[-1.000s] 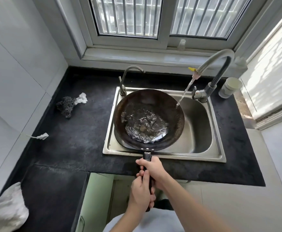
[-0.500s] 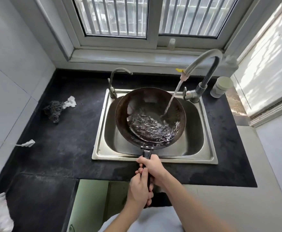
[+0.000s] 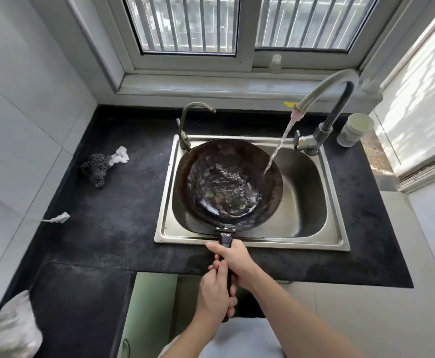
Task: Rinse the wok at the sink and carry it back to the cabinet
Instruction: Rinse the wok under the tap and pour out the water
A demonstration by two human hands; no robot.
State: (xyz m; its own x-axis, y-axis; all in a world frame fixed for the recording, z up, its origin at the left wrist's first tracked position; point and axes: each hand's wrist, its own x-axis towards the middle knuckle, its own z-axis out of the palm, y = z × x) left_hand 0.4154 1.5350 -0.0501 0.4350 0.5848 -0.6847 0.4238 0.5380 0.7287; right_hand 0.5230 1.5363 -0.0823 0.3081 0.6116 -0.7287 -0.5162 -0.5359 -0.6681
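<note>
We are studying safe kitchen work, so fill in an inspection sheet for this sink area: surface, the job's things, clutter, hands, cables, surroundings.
Surface: black countertop around a steel sink.
Job's things: wok held over the sink, water pooled inside; the tap runs onto its right inner wall.
Clutter: dark scourer with a white scrap, left; white cup beside the tap.
Hands: right hand and left hand both grip the handle, right nearer the pan.
Cables: thin white cord with a plug end, counter's left edge.
Surroundings: barred window behind; green cabinet door below.
</note>
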